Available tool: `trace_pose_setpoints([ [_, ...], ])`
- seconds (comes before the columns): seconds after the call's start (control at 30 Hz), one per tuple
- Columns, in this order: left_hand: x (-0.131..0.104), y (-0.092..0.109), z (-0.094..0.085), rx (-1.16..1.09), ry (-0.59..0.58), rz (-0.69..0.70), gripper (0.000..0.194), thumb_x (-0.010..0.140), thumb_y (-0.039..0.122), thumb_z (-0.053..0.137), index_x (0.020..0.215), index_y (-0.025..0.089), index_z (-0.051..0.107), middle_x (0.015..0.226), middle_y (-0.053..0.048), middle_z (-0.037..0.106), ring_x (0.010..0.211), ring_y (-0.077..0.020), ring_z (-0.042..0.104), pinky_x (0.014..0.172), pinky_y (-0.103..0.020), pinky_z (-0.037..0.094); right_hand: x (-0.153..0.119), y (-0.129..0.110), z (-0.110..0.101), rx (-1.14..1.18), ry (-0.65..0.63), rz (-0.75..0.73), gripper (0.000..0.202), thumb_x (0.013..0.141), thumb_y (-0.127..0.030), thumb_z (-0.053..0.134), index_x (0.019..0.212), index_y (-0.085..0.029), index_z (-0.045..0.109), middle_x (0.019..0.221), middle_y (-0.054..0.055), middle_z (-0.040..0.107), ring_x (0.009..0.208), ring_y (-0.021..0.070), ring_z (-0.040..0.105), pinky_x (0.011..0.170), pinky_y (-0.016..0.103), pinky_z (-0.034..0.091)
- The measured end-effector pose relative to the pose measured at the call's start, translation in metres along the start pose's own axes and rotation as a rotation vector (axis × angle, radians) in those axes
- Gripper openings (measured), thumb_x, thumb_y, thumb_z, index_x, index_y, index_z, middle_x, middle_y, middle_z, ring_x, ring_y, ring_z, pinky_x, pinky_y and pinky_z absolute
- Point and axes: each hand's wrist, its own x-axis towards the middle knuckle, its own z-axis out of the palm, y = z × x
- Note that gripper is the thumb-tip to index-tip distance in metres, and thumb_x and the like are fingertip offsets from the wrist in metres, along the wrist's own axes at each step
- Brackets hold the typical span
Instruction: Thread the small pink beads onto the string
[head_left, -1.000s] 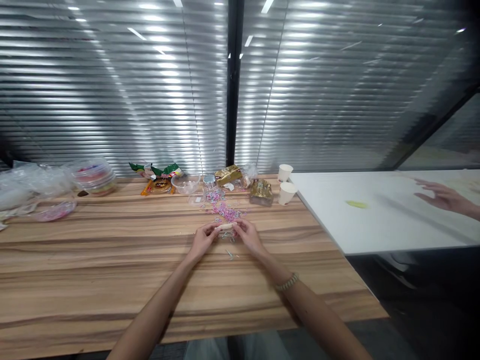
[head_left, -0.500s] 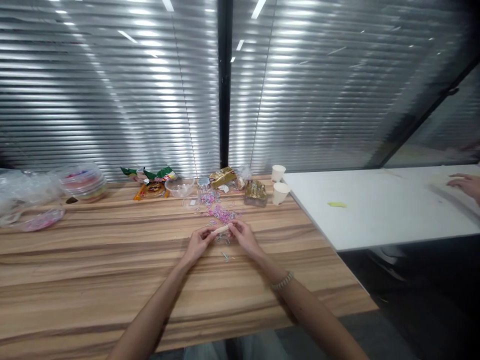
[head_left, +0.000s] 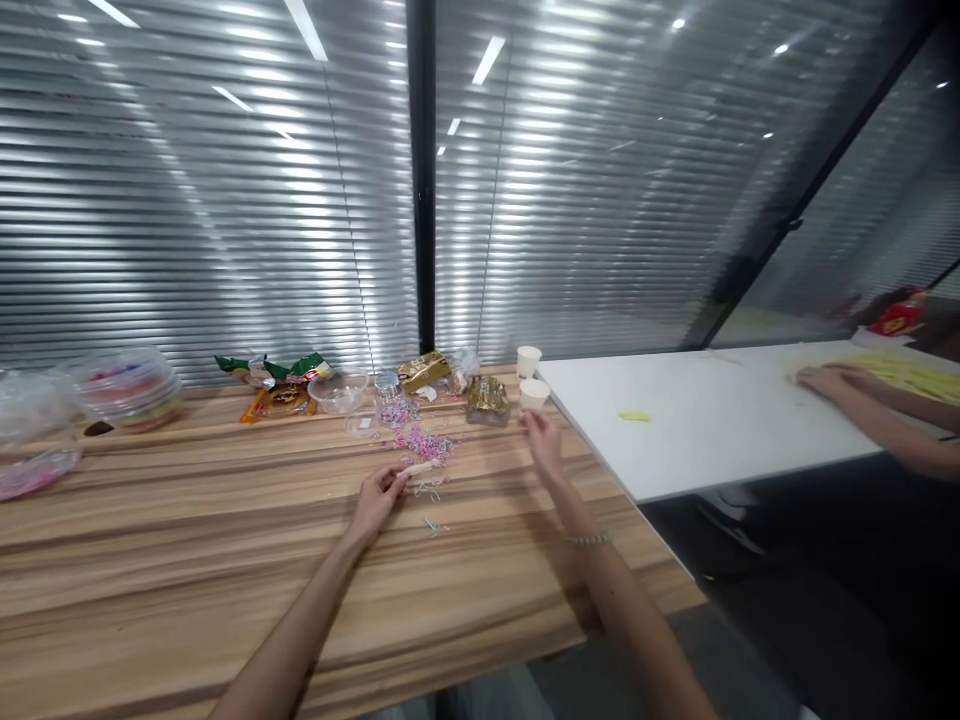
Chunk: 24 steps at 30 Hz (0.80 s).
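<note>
My left hand [head_left: 379, 497] is closed in a pinch on one end of a pale, slim strip [head_left: 418, 468]; its exact kind is too small to tell. The strip's free end points right, over a pile of small pink, purple and bluish bits [head_left: 424, 442]. My right hand [head_left: 543, 442] has its fingers drawn together at the lower front of the nearer white paper cup [head_left: 534, 392]; whether it touches the cup or holds something small is hidden. A few light green bits [head_left: 431, 525] lie on the wooden table [head_left: 225, 560] between my forearms.
Behind the pile are gold foil packs [head_left: 487, 398], a clear bowl [head_left: 341, 395], snack packets [head_left: 281, 395] and another paper cup [head_left: 529, 361]. Stacked clear containers [head_left: 131, 390] stand left. On the adjoining white table [head_left: 697, 430] lie a yellow strip [head_left: 634, 416] and another person's hands [head_left: 829, 380].
My right hand has let go of the pale strip and moved right to the nearer paper cup. My left hand still holds the strip. The view has turned slightly right.
</note>
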Motion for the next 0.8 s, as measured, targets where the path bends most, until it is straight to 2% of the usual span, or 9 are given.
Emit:
trace_pose_setpoints([
  [0.1, 0.000, 0.002, 0.001, -0.009, 0.000, 0.002, 0.047, 0.057, 0.051, 0.070, 0.085, 0.013, 0.064, 0.072, -0.005, 0.067, 0.060, -0.0160, 0.060, 0.060, -0.028, 0.047, 0.034, 0.034, -0.061, -0.478, 0.017, -0.119, 0.031, 0.081, -0.029, 0.041, 0.095, -0.009, 0.062, 0.095, 0.015, 0.063, 0.089, 0.0245, 0.054, 0.084, 0.039, 0.040],
  [0.2, -0.001, 0.003, 0.001, -0.004, 0.010, 0.004, 0.048, 0.057, 0.053, 0.070, 0.085, 0.013, 0.065, 0.073, -0.006, 0.067, 0.061, -0.0164, 0.060, 0.061, -0.028, 0.048, 0.051, 0.071, -0.123, -0.916, 0.034, -0.147, 0.034, 0.079, -0.015, 0.038, 0.101, -0.003, 0.060, 0.104, 0.022, 0.058, 0.101, 0.0291, 0.048, 0.089, 0.042, 0.036],
  [0.27, -0.001, 0.003, 0.001, 0.008, 0.002, -0.004, 0.048, 0.057, 0.053, 0.070, 0.084, 0.013, 0.065, 0.074, -0.006, 0.067, 0.061, -0.0168, 0.060, 0.062, -0.029, 0.048, 0.054, 0.092, -0.156, -1.097, 0.087, -0.144, 0.038, 0.078, -0.011, 0.037, 0.110, -0.002, 0.057, 0.111, 0.023, 0.054, 0.106, 0.0310, 0.045, 0.087, 0.043, 0.037],
  [0.33, -0.001, 0.004, 0.000, 0.023, -0.013, -0.006, 0.047, 0.058, 0.053, 0.070, 0.084, 0.013, 0.065, 0.075, -0.007, 0.067, 0.063, -0.0170, 0.060, 0.063, -0.029, 0.049, 0.055, 0.106, -0.176, -1.211, 0.166, -0.099, 0.041, 0.079, -0.010, 0.035, 0.115, -0.002, 0.053, 0.115, 0.024, 0.051, 0.105, 0.0320, 0.045, 0.082, 0.042, 0.039],
  [0.4, -0.001, 0.004, 0.000, 0.037, -0.023, -0.003, 0.046, 0.059, 0.052, 0.069, 0.084, 0.014, 0.066, 0.076, -0.007, 0.068, 0.064, -0.0173, 0.060, 0.063, -0.029, 0.049, 0.060, 0.113, -0.186, -1.283, 0.183, -0.089, 0.042, 0.080, -0.009, 0.033, 0.117, -0.003, 0.052, 0.117, 0.023, 0.051, 0.104, 0.0312, 0.045, 0.081, 0.041, 0.041],
  [0.53, 0.000, 0.003, -0.001, 0.046, -0.016, -0.009, 0.046, 0.060, 0.052, 0.069, 0.086, 0.014, 0.066, 0.078, -0.008, 0.068, 0.069, -0.0196, 0.062, 0.065, -0.030, 0.049, 0.076, 0.121, -0.193, -1.381, 0.022, -0.255, 0.044, 0.079, -0.004, 0.032, 0.120, -0.008, 0.050, 0.124, 0.016, 0.050, 0.111, 0.0259, 0.043, 0.086, 0.036, 0.041],
  [0.6, 0.000, 0.001, -0.001, 0.049, -0.016, -0.010, 0.047, 0.060, 0.053, 0.069, 0.086, 0.014, 0.066, 0.078, -0.008, 0.068, 0.070, -0.0203, 0.062, 0.066, -0.030, 0.049, 0.086, 0.126, -0.197, -1.427, -0.016, -0.320, 0.046, 0.079, -0.003, 0.034, 0.122, -0.010, 0.048, 0.127, 0.015, 0.049, 0.116, 0.0247, 0.040, 0.088, 0.035, 0.040],
  [0.7, 0.001, -0.002, -0.002, 0.071, -0.023, -0.002, 0.045, 0.061, 0.052, 0.068, 0.085, 0.014, 0.066, 0.076, -0.007, 0.068, 0.066, -0.0188, 0.061, 0.063, -0.029, 0.048, 0.097, 0.134, -0.204, -1.502, -0.020, -0.326, 0.047, 0.079, -0.005, 0.036, 0.124, -0.012, 0.047, 0.127, 0.015, 0.049, 0.120, 0.0264, 0.036, 0.090, 0.041, 0.038],
  [0.8, 0.000, -0.003, -0.001, 0.066, -0.018, 0.004, 0.044, 0.063, 0.052, 0.067, 0.087, 0.014, 0.066, 0.073, -0.005, 0.067, 0.063, -0.0169, 0.060, 0.062, -0.028, 0.047, 0.104, 0.135, -0.204, -1.571, -0.090, -0.292, 0.039, 0.082, -0.006, 0.036, 0.116, -0.012, 0.053, 0.115, 0.018, 0.056, 0.111, 0.0279, 0.045, 0.082, 0.042, 0.040],
])
